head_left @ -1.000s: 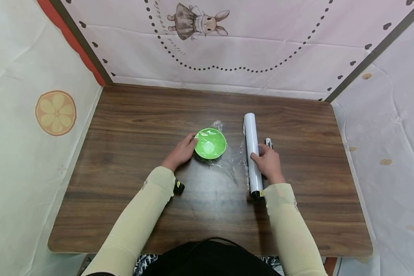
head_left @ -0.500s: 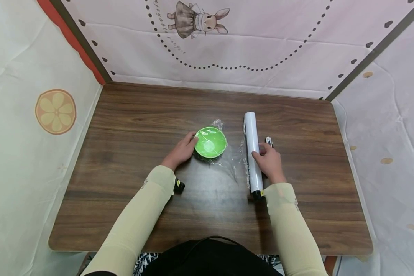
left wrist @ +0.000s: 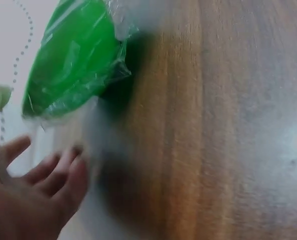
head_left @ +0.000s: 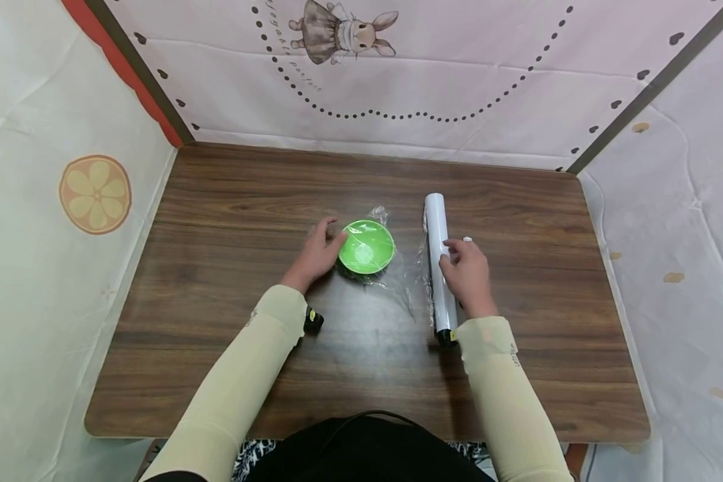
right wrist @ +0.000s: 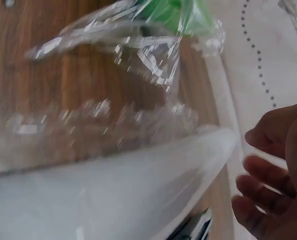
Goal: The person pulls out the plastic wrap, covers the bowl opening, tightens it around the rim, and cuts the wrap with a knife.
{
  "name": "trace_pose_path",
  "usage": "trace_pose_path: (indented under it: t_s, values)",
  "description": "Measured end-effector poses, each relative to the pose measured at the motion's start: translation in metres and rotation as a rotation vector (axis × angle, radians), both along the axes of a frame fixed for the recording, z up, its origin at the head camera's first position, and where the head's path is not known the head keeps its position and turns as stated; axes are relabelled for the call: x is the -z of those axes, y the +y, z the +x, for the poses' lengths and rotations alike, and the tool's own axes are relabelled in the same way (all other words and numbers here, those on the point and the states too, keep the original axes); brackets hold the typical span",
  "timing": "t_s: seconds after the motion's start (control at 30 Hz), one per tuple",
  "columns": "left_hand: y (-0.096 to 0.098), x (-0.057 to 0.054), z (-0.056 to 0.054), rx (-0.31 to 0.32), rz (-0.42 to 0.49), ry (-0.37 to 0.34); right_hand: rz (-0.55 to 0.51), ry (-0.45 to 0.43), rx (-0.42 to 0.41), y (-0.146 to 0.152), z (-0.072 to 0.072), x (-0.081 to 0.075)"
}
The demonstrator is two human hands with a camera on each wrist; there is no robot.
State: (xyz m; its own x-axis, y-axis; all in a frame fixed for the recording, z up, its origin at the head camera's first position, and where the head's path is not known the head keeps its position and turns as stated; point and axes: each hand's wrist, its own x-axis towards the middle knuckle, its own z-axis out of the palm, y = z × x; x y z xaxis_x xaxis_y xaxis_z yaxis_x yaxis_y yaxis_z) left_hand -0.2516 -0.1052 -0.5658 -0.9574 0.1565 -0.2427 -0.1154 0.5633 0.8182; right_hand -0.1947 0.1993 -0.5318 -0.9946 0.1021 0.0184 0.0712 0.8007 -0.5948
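A green bowl [head_left: 366, 248] sits mid-table with clear cling film [right wrist: 153, 60] stretched over its top and bunched round its rim. Beside it is my left hand [head_left: 315, 258]; the left wrist view shows a gap between its loosely bent fingers [left wrist: 68, 180] and the wrapped bowl [left wrist: 78, 55]. To the right lies a white roll [head_left: 437, 227], lengthwise, with crumpled film along its left side. My right hand [head_left: 468, 278] hovers over the roll's right side, thumb and fingers apart, holding nothing. Its fingers [right wrist: 258, 195] stand clear of the roll in the right wrist view.
A small black-and-silver object [right wrist: 196, 225] lies just right of the roll, mostly hidden by my right hand in the head view. Printed fabric walls [head_left: 361, 127] enclose the wooden table [head_left: 247, 181] at the back and both sides.
My left hand has let go of the bowl's rim and its fingers have spread. My right hand has loosened from the roll and lifted slightly. Bowl and roll stay in place.
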Motion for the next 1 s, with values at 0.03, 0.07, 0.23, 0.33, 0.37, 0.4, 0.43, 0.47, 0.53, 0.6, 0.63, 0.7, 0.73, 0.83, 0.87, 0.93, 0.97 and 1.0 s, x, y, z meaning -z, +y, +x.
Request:
trace_pose_path:
  t_s: [0.03,0.07,0.23,0.33,0.37,0.4,0.43,0.47,0.53,0.6,0.63,0.7,0.73,0.83,0.87,0.93,0.97,1.0]
  values:
    - [0.002,-0.003,0.0,-0.015,-0.027,0.061,0.012,0.005,-0.035,-0.003,-0.001,-0.001]
    - [0.004,-0.006,0.001,-0.029,-0.058,0.13,0.021,0.005,-0.071,-0.006,-0.002,-0.002]
    - [0.027,-0.036,0.009,0.009,-0.164,0.369,0.045,-0.038,-0.222,-0.018,-0.004,-0.001]
    - [0.041,-0.049,0.014,0.107,-0.211,0.451,0.042,-0.066,-0.277,-0.024,-0.004,0.0]
    - [0.045,-0.051,0.016,0.146,-0.236,0.477,0.044,-0.077,-0.29,-0.025,-0.005,0.0]
    - [0.049,-0.053,0.017,0.189,-0.266,0.499,0.042,-0.092,-0.301,-0.027,-0.005,0.0]
    - [0.053,-0.053,0.019,0.23,-0.293,0.518,0.043,-0.106,-0.31,-0.028,-0.005,0.0]
    - [0.058,-0.053,0.02,0.276,-0.33,0.541,0.049,-0.117,-0.317,-0.029,-0.005,0.0]
    - [0.066,-0.053,0.023,0.361,-0.405,0.558,0.06,-0.137,-0.333,-0.03,-0.006,0.0]
    - [0.074,-0.05,0.026,0.441,-0.465,0.555,0.067,-0.158,-0.353,-0.03,-0.006,0.0]
    - [0.078,-0.048,0.027,0.475,-0.496,0.546,0.072,-0.162,-0.366,-0.031,-0.006,0.001]
    - [0.084,-0.044,0.031,0.534,-0.555,0.523,0.08,-0.174,-0.397,-0.032,-0.007,0.001]
    - [0.087,-0.042,0.032,0.559,-0.584,0.512,0.084,-0.18,-0.41,-0.032,-0.007,0.001]
    - [0.094,-0.036,0.035,0.611,-0.676,0.497,0.115,-0.189,-0.448,-0.034,-0.008,0.002]
    - [0.096,-0.035,0.036,0.624,-0.7,0.496,0.126,-0.194,-0.457,-0.034,-0.008,0.003]
    - [0.099,-0.032,0.038,0.644,-0.732,0.495,0.154,-0.193,-0.467,-0.035,-0.008,0.004]
    - [0.1,-0.03,0.039,0.652,-0.74,0.498,0.166,-0.19,-0.471,-0.035,-0.009,0.004]
    - [0.101,-0.029,0.04,0.658,-0.746,0.5,0.174,-0.189,-0.469,-0.035,-0.009,0.005]
